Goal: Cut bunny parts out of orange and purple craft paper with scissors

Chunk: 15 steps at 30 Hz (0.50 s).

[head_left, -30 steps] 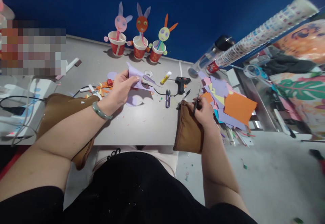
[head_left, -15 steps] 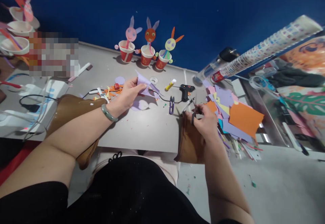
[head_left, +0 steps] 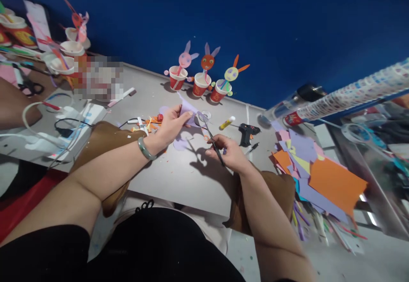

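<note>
Pinched in my left hand (head_left: 171,125) is a piece of light purple paper (head_left: 189,108), held above the table. My right hand (head_left: 229,153) is closed on a pair of scissors (head_left: 211,136), the far end slanting up to the paper's right edge. Whether the scissors touch the paper I cannot tell. Under my hands lies a pale purple paper round (head_left: 180,144), partly shadowed. Past the paper is a roll of clear tape (head_left: 206,115). A yellow glue stick (head_left: 227,123) and a black glue gun (head_left: 248,133) lie right of it.
Several red cups with paper rabbits, one a yellow-faced rabbit (head_left: 231,74), stand by the blue wall. Coloured paper sheets (head_left: 335,175) pile up at the right, near a long stack of cups (head_left: 348,95). Power strips (head_left: 76,126) with cords lie left, near another person's arm (head_left: 19,103).
My right hand has lifted the scissors from beside the glue gun and brought them left to the purple paper. My left hand still holds the paper. The view has shifted.
</note>
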Motion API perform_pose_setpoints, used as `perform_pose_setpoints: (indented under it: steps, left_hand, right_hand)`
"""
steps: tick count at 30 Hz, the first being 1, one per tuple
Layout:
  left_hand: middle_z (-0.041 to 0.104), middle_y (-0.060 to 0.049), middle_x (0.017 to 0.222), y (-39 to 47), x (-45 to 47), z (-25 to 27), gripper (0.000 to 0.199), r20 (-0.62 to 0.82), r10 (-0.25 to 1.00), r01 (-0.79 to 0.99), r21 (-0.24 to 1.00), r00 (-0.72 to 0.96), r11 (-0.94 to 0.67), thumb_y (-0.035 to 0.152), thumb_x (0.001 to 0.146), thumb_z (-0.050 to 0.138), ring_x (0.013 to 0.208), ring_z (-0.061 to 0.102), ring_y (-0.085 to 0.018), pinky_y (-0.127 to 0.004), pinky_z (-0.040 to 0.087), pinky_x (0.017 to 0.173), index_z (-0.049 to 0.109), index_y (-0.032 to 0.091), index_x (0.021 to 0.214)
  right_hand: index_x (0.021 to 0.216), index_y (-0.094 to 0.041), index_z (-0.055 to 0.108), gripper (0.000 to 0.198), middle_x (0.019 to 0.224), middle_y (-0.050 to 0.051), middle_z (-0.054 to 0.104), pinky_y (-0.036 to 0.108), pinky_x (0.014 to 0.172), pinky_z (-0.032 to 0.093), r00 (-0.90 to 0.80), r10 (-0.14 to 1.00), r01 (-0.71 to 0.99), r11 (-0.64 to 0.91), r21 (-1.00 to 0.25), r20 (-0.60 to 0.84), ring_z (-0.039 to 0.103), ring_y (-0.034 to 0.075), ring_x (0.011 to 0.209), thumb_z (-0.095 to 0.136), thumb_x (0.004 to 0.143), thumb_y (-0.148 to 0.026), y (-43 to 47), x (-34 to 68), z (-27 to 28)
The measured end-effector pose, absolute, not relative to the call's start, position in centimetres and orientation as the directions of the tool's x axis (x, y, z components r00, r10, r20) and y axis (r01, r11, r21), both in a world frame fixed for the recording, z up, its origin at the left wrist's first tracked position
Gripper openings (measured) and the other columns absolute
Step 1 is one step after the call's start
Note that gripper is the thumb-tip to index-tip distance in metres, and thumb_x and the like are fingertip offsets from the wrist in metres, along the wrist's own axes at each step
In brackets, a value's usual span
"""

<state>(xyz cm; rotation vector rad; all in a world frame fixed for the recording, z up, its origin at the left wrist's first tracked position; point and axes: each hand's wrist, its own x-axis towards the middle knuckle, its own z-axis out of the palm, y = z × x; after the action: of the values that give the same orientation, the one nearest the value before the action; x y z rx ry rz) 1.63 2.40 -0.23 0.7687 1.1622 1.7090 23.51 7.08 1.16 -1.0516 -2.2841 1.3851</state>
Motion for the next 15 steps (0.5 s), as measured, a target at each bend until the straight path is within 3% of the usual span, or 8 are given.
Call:
perform_pose_setpoints:
  steps: [5, 10, 15]
  left_hand:
    - [0.063, 0.002, 0.074, 1.9, 2.2, -0.8, 0.02, 0.077, 0.929, -0.276, 0.943, -0.362, -0.186, 0.029, 0.079, 0.08, 0.06, 0.057, -0.007, -0.019, 0.053, 0.056, 0.065, 0.016, 0.082]
    - [0.07, 0.0, 0.079, 1.1, 3.0, -1.4, 0.029, 0.037, 0.97, -0.421, 0.896, -0.24, -0.138, 0.036, 0.078, 0.085, 0.065, 0.063, -0.009, -0.021, 0.054, 0.06, 0.067, 0.016, 0.089]
    - [0.071, -0.001, 0.082, 0.7, 3.4, -2.1, 0.026, 0.001, 0.985, -0.38, 0.922, -0.172, -0.067, 0.035, 0.083, 0.081, 0.065, 0.063, -0.009, -0.021, 0.053, 0.062, 0.069, 0.016, 0.095]
  right_hand:
    - [0.089, -0.021, 0.061, 0.048, 0.069, -0.002, 0.06, 0.028, 0.065, 0.043, -0.717, 0.673, 0.404, 0.189, -0.895, -0.181, 0.052, 0.015, 0.065, 0.087, 0.067, -0.055, 6.8, 23.9, 0.5]
    - [0.092, -0.02, 0.061, 0.051, 0.076, -0.001, 0.061, 0.029, 0.069, 0.046, -0.739, 0.656, 0.287, 0.098, -0.953, -0.155, 0.056, 0.015, 0.071, 0.087, 0.07, -0.058, 6.5, 23.4, 0.0]
    - [0.09, -0.022, 0.058, 0.053, 0.079, 0.0, 0.063, 0.031, 0.07, 0.051, -0.751, 0.655, 0.129, 0.011, -0.992, -0.091, 0.059, 0.015, 0.071, 0.081, 0.075, -0.067, 5.8, 22.7, -1.8]
